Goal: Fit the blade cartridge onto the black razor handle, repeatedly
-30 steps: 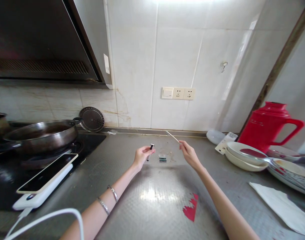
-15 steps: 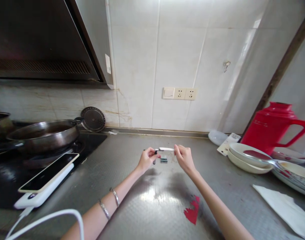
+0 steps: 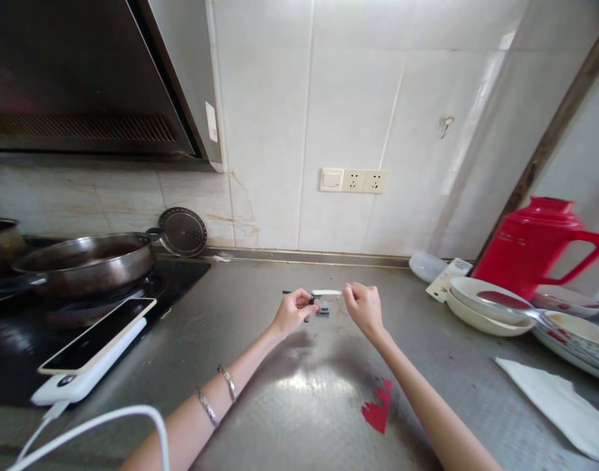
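My left hand [image 3: 292, 313] pinches a small dark object [image 3: 311, 300], too small to identify. A thin green tip pokes out to the left, behind its fingers. My right hand [image 3: 362, 305] is closed around the right end of a slim white stick-like piece [image 3: 327, 292], whose left end meets the dark object. Just below this piece, between the hands, lies a small dark and clear item [image 3: 322, 312] on the steel counter [image 3: 240, 366]. Torn red material [image 3: 378, 411] lies nearer, left of my right forearm.
At left are a phone [image 3: 97, 335] on a white power bank with a cable, and a pan [image 3: 86, 265] on the stove. On the right stand a red jug [image 3: 529, 248], stacked bowls [image 3: 490, 314], plates and a white paper [image 3: 554, 409].
My left hand has shifted slightly right, and the green tip now shows to its left. The dark object has turned a little. My right hand keeps its grip on the white piece.
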Motion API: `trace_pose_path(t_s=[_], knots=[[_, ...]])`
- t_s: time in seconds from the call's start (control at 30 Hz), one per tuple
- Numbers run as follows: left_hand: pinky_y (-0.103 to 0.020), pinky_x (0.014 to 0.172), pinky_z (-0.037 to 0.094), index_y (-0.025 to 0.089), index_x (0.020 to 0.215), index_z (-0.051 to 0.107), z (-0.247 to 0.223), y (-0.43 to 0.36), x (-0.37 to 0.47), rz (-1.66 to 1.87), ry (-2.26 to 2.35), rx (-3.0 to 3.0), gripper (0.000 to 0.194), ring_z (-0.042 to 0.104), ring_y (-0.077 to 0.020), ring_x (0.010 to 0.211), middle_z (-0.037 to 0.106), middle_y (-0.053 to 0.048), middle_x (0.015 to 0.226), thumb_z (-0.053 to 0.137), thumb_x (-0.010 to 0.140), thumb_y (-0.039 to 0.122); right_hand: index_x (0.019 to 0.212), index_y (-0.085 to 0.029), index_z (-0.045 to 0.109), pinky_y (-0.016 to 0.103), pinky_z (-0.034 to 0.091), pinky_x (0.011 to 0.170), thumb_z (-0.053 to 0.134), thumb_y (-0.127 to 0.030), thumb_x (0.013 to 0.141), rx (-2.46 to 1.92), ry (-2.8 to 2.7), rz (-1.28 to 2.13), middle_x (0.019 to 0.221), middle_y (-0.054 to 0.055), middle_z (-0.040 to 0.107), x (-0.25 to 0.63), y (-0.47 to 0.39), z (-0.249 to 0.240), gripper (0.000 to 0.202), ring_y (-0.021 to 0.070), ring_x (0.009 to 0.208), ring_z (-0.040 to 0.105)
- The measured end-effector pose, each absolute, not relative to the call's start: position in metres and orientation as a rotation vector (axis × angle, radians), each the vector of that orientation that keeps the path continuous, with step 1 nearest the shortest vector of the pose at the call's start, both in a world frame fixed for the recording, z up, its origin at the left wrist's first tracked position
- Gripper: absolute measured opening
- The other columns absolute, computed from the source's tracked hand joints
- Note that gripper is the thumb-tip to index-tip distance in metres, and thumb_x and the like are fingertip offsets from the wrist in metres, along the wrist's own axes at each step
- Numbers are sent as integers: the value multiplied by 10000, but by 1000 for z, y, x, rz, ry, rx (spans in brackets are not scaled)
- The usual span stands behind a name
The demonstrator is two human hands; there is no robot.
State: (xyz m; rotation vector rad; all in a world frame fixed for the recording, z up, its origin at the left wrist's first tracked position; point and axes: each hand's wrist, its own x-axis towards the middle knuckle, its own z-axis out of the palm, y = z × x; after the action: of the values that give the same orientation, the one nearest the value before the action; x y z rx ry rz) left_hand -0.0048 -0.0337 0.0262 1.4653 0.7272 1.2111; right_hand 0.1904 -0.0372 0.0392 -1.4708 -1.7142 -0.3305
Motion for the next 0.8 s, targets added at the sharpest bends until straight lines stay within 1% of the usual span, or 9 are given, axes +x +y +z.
trace_pose_path(t_s=[0.1, 0.23, 0.37, 0.43, 0.53, 0.63, 0.7, 0.8], knots=[[-236, 541, 433, 159, 676, 484, 29, -36, -5, 1201, 722, 1492, 291, 652, -183, 681, 698, -72, 709, 727, 622, 311, 418, -176, 380, 247, 266, 594, 338, -304, 836, -1518, -1704, -324, 456, 0, 465, 195, -35, 34, 440, 94, 467, 401], [-241, 572, 442, 158, 674, 485, 31, -37, -5, 1208, 722, 1504, 282, 652, -177, 684, 696, -68, 699, 728, 623, 291, 417, -191, 328, 245, 246, 537, 314, -316, 844, -1527, -1623, -281, 420, -11, 414, 197, -35, 35, 445, 93, 428, 349], [-228, 520, 421, 163, 665, 482, 30, -36, -5, 1189, 724, 1501, 290, 641, -166, 628, 691, -60, 678, 726, 617, 311, 437, -183, 337, 235, 270, 585, 309, -311, 860, -1421, -1680, -324, 455, -16, 428, 191, -39, 41, 443, 90, 460, 381], [-221, 501, 409, 164, 659, 476, 30, -36, -6, 1186, 727, 1505, 298, 639, -168, 624, 691, -65, 676, 724, 615, 322, 427, -184, 336, 233, 270, 579, 318, -293, 849, -1424, -1710, -313, 453, -13, 429, 193, -38, 39, 436, 91, 459, 391], [-225, 523, 419, 162, 661, 475, 30, -36, -6, 1200, 720, 1504, 290, 642, -172, 646, 689, -72, 671, 718, 623, 316, 410, -192, 318, 236, 251, 532, 337, -296, 830, -1481, -1679, -260, 433, -13, 413, 198, -34, 32, 433, 94, 437, 378], [-235, 548, 431, 162, 654, 480, 27, -35, -6, 1204, 729, 1508, 266, 639, -166, 633, 684, -65, 652, 709, 628, 294, 418, -198, 317, 236, 229, 492, 313, -326, 851, -1476, -1590, -173, 412, -21, 388, 192, -34, 31, 451, 95, 420, 354], [-235, 554, 432, 163, 645, 480, 25, -35, -5, 1200, 740, 1511, 256, 637, -163, 620, 680, -57, 640, 711, 618, 269, 430, -197, 322, 233, 233, 492, 293, -339, 868, -1421, -1596, -137, 411, -26, 381, 184, -37, 33, 462, 92, 414, 340], [-231, 542, 425, 164, 654, 478, 25, -34, -6, 1196, 742, 1524, 248, 636, -166, 618, 678, -52, 642, 706, 619, 256, 432, -192, 337, 232, 247, 511, 314, -349, 866, -1383, -1667, -160, 423, -22, 403, 180, -39, 34, 462, 91, 422, 352]])
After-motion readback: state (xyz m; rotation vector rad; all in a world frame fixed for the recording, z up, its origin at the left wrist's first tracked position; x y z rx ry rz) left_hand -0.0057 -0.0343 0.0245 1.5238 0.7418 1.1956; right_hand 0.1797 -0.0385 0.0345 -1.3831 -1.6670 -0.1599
